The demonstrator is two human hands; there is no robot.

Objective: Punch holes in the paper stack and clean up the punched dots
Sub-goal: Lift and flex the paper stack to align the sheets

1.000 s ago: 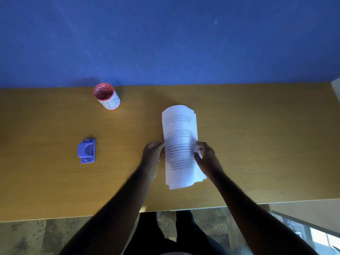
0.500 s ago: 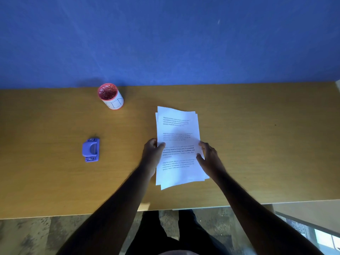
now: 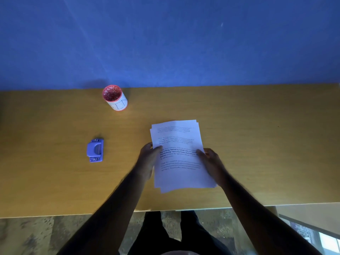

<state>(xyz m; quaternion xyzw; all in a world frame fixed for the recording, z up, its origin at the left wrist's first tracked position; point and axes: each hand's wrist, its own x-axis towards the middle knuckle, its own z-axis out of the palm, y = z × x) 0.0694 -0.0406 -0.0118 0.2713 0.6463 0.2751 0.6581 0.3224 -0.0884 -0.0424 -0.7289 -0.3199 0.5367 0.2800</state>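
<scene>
Blurring paper stack [image 3: 181, 159] print (unreadable)

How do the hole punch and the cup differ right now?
The hole punch is purple and lies low and flat; the cup is white with a red rim and stands upright. The cup sits by the wall, the hole punch nearer the person. Both stand untouched on the table, left of the paper stack.

I take this for an office or study desk: a wooden desk [image 3: 257, 144] against a plain blue wall [image 3: 165, 43], with a printed paper stack [image 3: 180, 155], a blue hole punch [image 3: 95, 150] and a small cup [image 3: 115, 97].
</scene>
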